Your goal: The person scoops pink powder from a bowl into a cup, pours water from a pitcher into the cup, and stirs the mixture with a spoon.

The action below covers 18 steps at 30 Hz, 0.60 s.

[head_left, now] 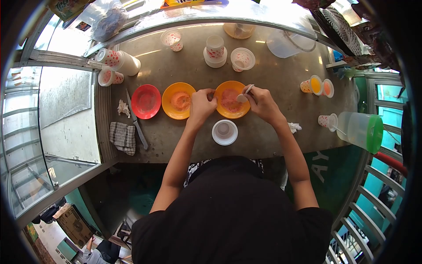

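Note:
My right hand point(260, 102) is closed on a pale spoon point(242, 98), its bowl end over the right orange plate point(232, 115). Pinkish-red mash point(229, 100) lies on that plate. At the plate's left rim, my left hand point(203, 105) has its fingers pressed together, gripping the edge. Beside it is a second orange plate point(169, 111) with orange-red grated food point(179, 101). Farther left sits a red plate point(146, 102) with a thin reddish layer on it. A white cup point(224, 132) stands open just below the right orange plate.
Spotted cups point(215, 48) stand at the back, with more at the left. Filled cups point(314, 85) and a green-lidded jug point(360, 132) are at the right. A knife point(139, 127) and checked cloth point(122, 138) lie left. Another person point(99, 251) shows at lower left.

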Tool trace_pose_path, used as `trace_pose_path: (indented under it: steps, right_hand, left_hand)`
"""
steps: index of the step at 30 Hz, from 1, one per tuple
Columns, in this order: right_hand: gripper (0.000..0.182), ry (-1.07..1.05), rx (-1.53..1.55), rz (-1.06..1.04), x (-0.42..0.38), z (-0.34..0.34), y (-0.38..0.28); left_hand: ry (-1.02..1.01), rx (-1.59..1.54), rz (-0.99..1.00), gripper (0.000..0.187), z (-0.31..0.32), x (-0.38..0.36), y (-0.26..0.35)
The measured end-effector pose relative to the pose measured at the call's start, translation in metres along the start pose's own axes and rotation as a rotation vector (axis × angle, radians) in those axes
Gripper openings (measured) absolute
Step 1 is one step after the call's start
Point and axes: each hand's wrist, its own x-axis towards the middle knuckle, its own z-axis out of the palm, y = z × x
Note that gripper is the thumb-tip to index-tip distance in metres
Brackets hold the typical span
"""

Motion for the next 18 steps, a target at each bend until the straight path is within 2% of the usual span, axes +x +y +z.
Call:
trace_pose_path:
  steps: [7,15,18]
  right_hand:
    - [0.008,0.002,-0.041,0.012,-0.001,0.002,0.004]
    - [0.007,-0.02,-0.05,-0.012,-0.012,0.021,0.012]
    - [0.006,0.053,-0.06,-0.056,-0.02,0.028,0.01]
  left_hand:
    - [-0.018,-0.039,-0.062,0.03,0.001,0.0,0.0]
    - [-0.003,-0.008,0.003,0.031,0.003,0.0,-0.004]
    - [0.009,-0.036,-0.022,0.032,0.002,-0.001,-0.004]
